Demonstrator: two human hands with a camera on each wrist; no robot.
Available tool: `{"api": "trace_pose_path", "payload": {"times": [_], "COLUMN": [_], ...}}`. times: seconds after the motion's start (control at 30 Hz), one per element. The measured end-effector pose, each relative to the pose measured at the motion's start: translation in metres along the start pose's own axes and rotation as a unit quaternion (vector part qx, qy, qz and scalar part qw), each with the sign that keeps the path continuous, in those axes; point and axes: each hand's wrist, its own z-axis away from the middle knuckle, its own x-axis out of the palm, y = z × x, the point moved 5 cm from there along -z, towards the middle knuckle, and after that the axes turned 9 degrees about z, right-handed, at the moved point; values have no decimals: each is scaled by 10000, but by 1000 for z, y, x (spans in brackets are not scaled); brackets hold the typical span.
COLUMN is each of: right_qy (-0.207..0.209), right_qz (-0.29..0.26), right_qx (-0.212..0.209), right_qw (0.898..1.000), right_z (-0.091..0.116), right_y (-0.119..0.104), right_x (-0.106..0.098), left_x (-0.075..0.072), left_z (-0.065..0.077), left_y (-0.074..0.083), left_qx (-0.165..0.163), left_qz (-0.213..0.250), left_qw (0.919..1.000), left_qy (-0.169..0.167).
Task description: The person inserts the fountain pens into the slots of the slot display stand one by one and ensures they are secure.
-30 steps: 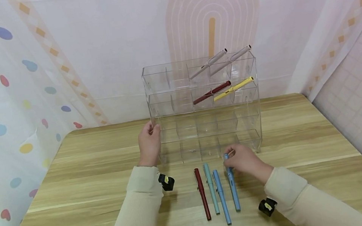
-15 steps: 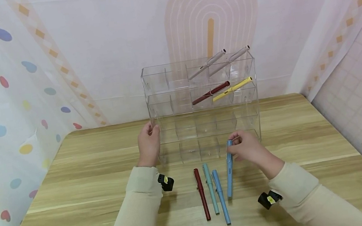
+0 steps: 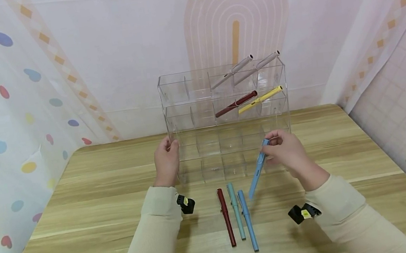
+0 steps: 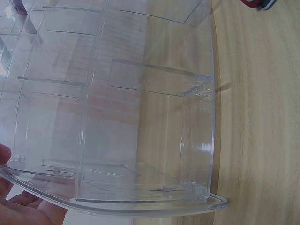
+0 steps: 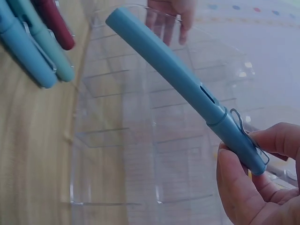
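Note:
A clear, tiered pen rack [image 3: 211, 162] with divided compartments stands on the table. My left hand [image 3: 166, 161] grips its left side panel, the thumb in front; the left wrist view shows fingers [image 4: 28, 211] around the panel's edge. In my right hand [image 3: 287, 151] a blue pen [image 3: 258, 170] is pinched by its clip end, tilted and off the table before the rack's lower right. The right wrist view shows thumb and fingers on the cap of this pen [image 5: 178, 79]. A dark red pen [image 3: 226, 217], a mint green pen [image 3: 236, 212] and another blue pen [image 3: 248, 221] lie below.
Two pale pens [image 3: 264, 65] lean in the rack's top tier. A maroon pen [image 3: 236, 104] and a yellow pen [image 3: 261, 99] lean in the tier beneath. The wooden table [image 3: 100, 191] meets patterned cloth [image 3: 131, 46] at the back and sides.
My right hand has lifted the blue pen from the table, moving it up and slightly right toward the rack, and the pen has tilted. The left hand stays on the rack.

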Motion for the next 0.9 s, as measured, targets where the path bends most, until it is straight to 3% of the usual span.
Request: {"api": "trace_pose_path", "payload": {"times": [0.4, 0.9], "right_qy": [510, 1184], "right_qz": [-614, -1548], "right_qx": [-112, -171], "right_qw": [9968, 9807], "right_z": [-3, -8], "right_y": [-13, -26], "right_x": [-19, -32], "left_x": [0, 0], "left_z": [-2, -1], "left_y": [-1, 0], "left_qx": [-54, -129], "left_qz": [15, 7], "left_qw": [10000, 9999], "left_qy": [47, -15]}}
